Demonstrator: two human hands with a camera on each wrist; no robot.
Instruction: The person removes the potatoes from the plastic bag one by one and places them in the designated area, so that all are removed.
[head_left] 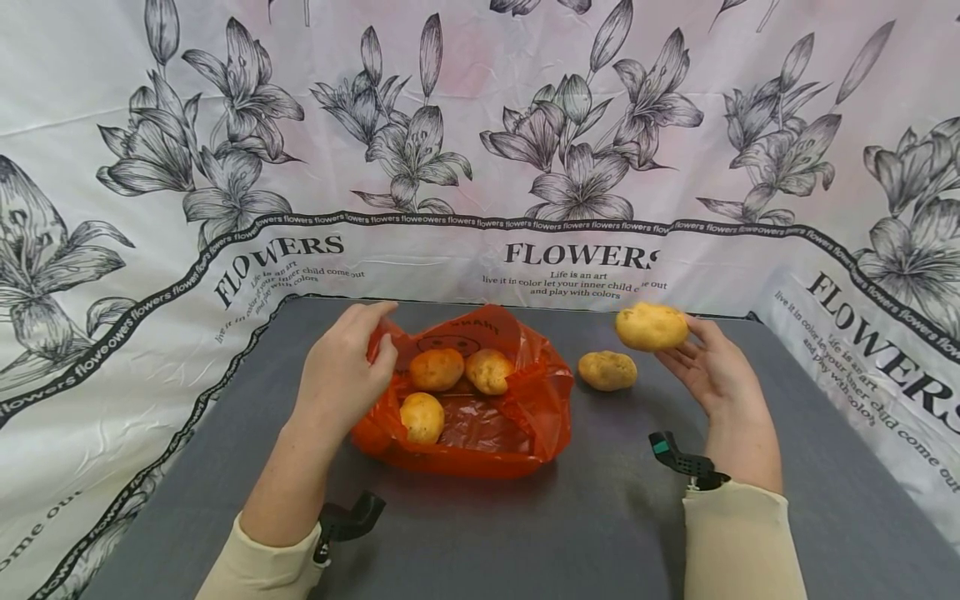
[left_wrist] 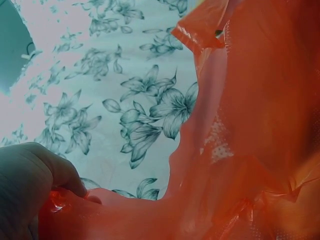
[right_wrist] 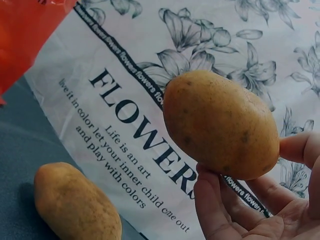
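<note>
Nearest to you, your left sleeve (head_left: 262, 560) and right sleeve (head_left: 742, 542) come in over the grey desk (head_left: 510, 546), each with a little black gadget at the wrist: left wrist camera (head_left: 351, 517), right wrist camera (head_left: 681, 460). Just past those, a bit left of the desk's middle, sits your red plastic bag (head_left: 465, 461), mouth facing up at you. There's a front potato (head_left: 422, 417) in it on the left side, not far from your left hand (head_left: 347, 358), which is pinching the bag's left rim with the thumb over the plastic. Two more are further back inside, a back-left potato (head_left: 437, 369) and a back-right potato (head_left: 489, 372), side by side. Heads up, the bag's crumpled right side stands up and folds in over part of the opening, so it's kinda in the way from the right.

Then a loose potato (head_left: 607, 371) lies on the desk just right of the bag, close to the far edge, between the bag and your right hand (head_left: 712, 371). That hand's got a held potato (head_left: 651, 326) up off the desk in thumb and fingertips, towards the far right corner. Beyond the far edge hangs white flower-print cloth (head_left: 420, 267) with FLOWERS lettering.
</note>
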